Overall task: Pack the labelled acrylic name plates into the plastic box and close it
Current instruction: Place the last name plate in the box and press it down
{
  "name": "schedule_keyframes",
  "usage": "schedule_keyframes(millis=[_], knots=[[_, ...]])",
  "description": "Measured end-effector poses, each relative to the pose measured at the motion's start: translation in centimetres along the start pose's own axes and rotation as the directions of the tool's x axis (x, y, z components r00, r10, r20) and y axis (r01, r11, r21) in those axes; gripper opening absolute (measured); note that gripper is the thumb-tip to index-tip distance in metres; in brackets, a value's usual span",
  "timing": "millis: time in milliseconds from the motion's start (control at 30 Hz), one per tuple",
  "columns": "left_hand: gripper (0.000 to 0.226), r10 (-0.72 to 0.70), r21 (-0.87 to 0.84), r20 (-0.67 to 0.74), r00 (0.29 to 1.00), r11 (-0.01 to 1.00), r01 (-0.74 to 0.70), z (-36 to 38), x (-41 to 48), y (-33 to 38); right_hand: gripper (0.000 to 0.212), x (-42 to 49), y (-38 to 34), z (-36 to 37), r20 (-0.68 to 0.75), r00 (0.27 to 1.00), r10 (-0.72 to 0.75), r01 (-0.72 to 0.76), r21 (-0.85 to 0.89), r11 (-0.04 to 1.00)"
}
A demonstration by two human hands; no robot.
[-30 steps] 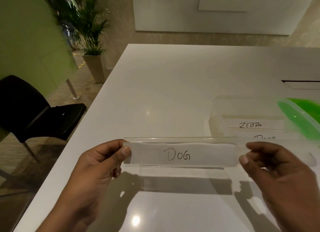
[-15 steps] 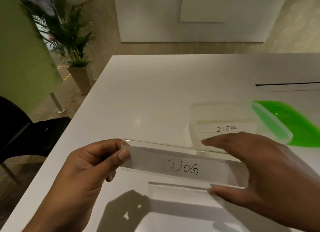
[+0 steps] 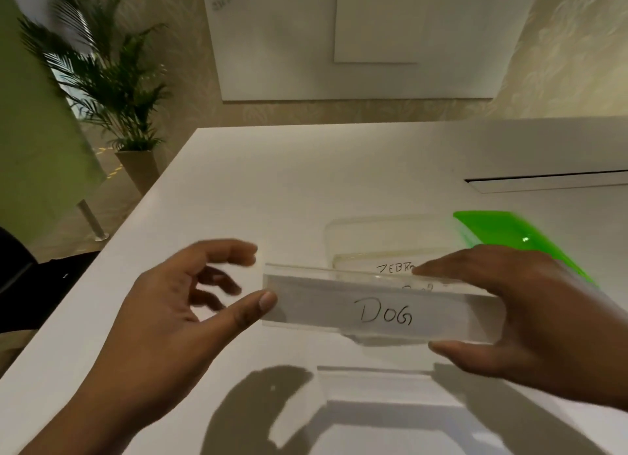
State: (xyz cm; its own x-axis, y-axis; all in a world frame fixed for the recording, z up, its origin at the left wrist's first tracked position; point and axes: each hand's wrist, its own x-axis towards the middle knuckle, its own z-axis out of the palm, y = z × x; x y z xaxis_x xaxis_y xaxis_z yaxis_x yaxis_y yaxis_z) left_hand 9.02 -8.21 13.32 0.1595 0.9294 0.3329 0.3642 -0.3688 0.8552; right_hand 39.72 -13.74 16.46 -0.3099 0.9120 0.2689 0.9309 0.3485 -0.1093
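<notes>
A clear acrylic name plate labelled DOG (image 3: pixel 380 313) hangs above the white table (image 3: pixel 272 189). My right hand (image 3: pixel 530 322) grips its right end, fingers on the top edge and thumb under the bottom edge. My left hand (image 3: pixel 176 322) is at the plate's left end with fingers spread; only the thumb tip touches the plate. Behind the plate stands the clear plastic box (image 3: pixel 384 237), holding a plate labelled ZEBRA (image 3: pixel 396 268) and another partly hidden one. The box's green lid (image 3: pixel 509 233) lies to its right.
A slot runs across the table (image 3: pixel 543 179) at the back right. A dark chair (image 3: pixel 30 284) stands off the table's left edge, and a potted palm (image 3: pixel 112 90) is on the floor beyond it.
My left hand has let go of the plate and spread its fingers. My right hand has taken hold of the right end and carried the plate rightward toward the box.
</notes>
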Motion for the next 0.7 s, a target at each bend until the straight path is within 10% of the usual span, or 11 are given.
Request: schedule_keyframes(millis=[233,700], knots=[[0.065,0.22,0.444,0.383,0.897,0.807,-0.388,4.0,5.4,4.2,0.063,1.9,5.9,-1.9,-0.054,0.998,-0.033,0.034,0.016,0.999],[0.058,0.024,0.693,0.456,0.89,0.617,-0.372,11.2,12.0,2.5,0.066,6.7,13.6,1.2,0.118,0.993,-0.004,0.013,-0.073,0.997]])
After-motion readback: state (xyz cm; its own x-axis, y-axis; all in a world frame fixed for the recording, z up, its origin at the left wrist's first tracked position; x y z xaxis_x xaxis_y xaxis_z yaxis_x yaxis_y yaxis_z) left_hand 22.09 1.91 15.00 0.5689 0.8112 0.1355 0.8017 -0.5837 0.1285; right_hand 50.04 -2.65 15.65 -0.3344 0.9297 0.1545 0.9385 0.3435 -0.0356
